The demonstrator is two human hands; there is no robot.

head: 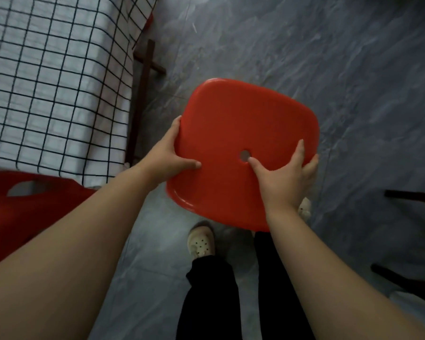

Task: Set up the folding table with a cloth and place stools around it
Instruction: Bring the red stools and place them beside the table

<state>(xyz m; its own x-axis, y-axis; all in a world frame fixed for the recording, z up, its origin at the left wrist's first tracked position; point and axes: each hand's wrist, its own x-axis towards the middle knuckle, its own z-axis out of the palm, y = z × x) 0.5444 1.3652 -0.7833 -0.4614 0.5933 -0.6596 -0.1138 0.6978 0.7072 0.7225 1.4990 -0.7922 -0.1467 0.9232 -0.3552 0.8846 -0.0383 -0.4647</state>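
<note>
While 2 hands, left (168, 155) + right (284, 177), grip red stool (243, 133), cloth (54, 82) adj.

Red plastic stool (233, 133), seen from above: its seat was a rounded square with a glossy rim and a small round hole (244, 155) near the middle. It was held above the grey floor, seat up and slightly tilted; its legs were hidden beneath the seat. The left hand (168, 157) gripped the left edge, thumb lying on the seat top. The right hand (284, 177) gripped the right edge, its thumb tip just beside the hole. Left of the left-hand fingers hung the white cloth (52, 77) with a dark grid, draped over the table. Another red stool (22, 204) stood below the cloth, near the left forearm.
</note>
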